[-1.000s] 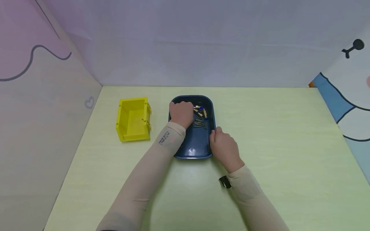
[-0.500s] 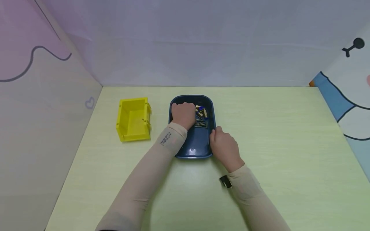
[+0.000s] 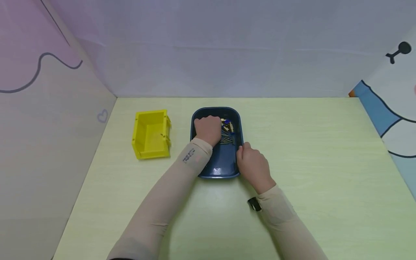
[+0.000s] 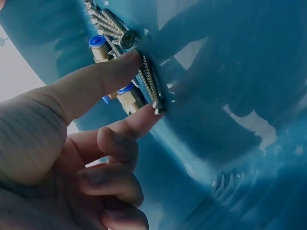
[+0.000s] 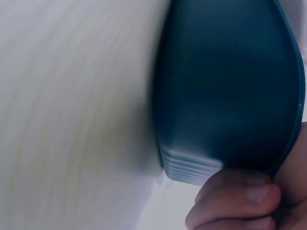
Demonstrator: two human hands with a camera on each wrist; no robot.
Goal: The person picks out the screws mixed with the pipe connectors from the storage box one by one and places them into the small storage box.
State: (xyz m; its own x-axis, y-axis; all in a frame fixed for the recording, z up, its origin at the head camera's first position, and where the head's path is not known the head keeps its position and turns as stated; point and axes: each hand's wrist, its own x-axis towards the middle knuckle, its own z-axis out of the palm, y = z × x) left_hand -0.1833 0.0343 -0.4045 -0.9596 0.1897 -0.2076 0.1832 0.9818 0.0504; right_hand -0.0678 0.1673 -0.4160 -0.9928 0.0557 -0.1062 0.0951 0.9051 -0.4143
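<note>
From the head view, the left hand (image 3: 208,129) reached down inside the dark blue tray (image 3: 219,162), its fingertips hidden beneath the knuckles; the screws (image 3: 226,140) showed just right of those knuckles, with brass fittings (image 3: 226,125) a little farther forward. The right hand (image 3: 255,166) held the tray's near right side, and a yellow bin (image 3: 151,135) stood on the table (image 3: 325,162), well apart from the left fingers on their left. From the left wrist, the thumb (image 4: 103,81) and forefinger (image 4: 136,122) were nearly straight and parted, the other fingers loosely bent with nothing in them. One screw (image 4: 150,86) spanned the gap between the two tips, its head at the forefinger's end; whether the thumb pressed it could not be told. More screws lay beyond the thumb, and the blue-ringed fittings showed behind thumb and forefinger. From the right wrist, bent fingers (image 5: 235,201) gripped the tray's rim (image 5: 296,120).
</note>
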